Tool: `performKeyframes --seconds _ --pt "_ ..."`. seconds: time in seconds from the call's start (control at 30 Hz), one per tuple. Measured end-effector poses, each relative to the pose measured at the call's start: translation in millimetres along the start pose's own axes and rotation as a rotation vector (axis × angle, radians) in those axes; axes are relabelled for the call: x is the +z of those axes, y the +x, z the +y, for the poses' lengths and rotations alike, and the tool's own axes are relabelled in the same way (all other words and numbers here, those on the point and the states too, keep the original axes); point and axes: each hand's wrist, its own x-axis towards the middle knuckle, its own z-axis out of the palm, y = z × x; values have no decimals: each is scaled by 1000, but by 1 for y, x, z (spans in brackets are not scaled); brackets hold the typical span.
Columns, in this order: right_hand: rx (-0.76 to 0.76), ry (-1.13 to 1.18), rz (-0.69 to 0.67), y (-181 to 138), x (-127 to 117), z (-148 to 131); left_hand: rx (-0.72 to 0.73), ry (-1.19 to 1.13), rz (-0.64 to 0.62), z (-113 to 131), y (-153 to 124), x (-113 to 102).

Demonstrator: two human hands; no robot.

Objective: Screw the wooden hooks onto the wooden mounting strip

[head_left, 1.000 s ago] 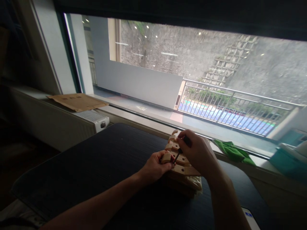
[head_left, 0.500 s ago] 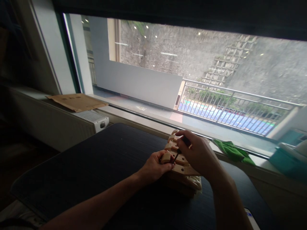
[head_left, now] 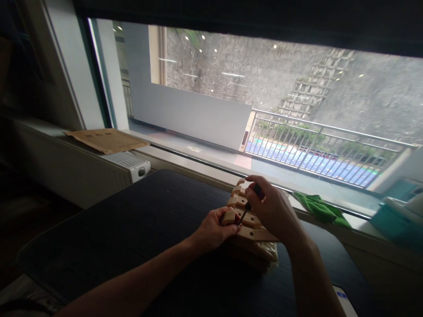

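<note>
My right hand (head_left: 271, 207) is closed round the dark handle of a screwdriver (head_left: 244, 214), whose shaft slants down to the left. My left hand (head_left: 214, 229) pinches the rounded front end of a pale wooden piece (head_left: 229, 217), its thumb close to the screwdriver's tip. Several similar curved wooden pieces (head_left: 243, 201) with dark holes stand in a row behind. Under them lies clear plastic wrapping (head_left: 271, 252) on a dark stack, whose kind I cannot make out. The exact point that the tip touches is hidden by my left fingers.
A black table (head_left: 132, 220) bears the work beside a large window. A green cloth (head_left: 322, 209) and a teal container (head_left: 396, 220) are on the sill at right. A brown envelope (head_left: 109, 140) rests on a white radiator (head_left: 125, 164) at left. A phone (head_left: 344, 300) lies by my right forearm.
My right hand has turned slightly on the screwdriver handle, its fingers and wrist shifting a little. My left hand and the wooden pieces have stayed in place.
</note>
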Motion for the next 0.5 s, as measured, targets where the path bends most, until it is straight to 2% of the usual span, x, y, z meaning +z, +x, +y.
performKeyframes --seconds 0.17,0.4,0.5 --pt "-43 56 -4 -1 1 -3 -4 -5 -14 0 0 0" --pt "60 -61 155 6 17 4 2 -8 -13 0 0 0" --pt "31 -74 110 3 14 -1 -5 -11 -25 1 0 0"
